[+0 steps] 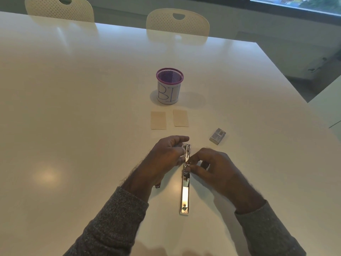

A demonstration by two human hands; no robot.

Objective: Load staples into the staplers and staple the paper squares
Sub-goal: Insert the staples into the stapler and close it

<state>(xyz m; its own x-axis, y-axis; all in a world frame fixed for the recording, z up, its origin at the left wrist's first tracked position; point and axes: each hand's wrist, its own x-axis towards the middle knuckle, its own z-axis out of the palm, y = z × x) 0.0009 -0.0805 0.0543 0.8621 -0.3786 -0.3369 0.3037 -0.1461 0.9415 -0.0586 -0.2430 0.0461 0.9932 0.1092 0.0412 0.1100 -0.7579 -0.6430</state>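
Note:
A silver stapler (pixel 185 193) lies unfolded flat on the white table (pixel 73 108), its length running toward me. My left hand (pixel 166 157) grips its far end from the left. From the right, my right hand (pixel 212 169) pinches at the staple channel near the stapler's middle; whether staples sit between the fingertips I cannot tell. Two beige paper squares (pixel 158 120) (pixel 180 118) lie side by side beyond the hands. A small grey staple box (pixel 217 136) rests to the right of them.
A purple mesh cup (pixel 169 85) wrapped in white paper with blue letters stands behind the paper squares. Two cream perforated chairs (pixel 178 22) are at the table's far edge. The table's right edge runs diagonally near the staple box.

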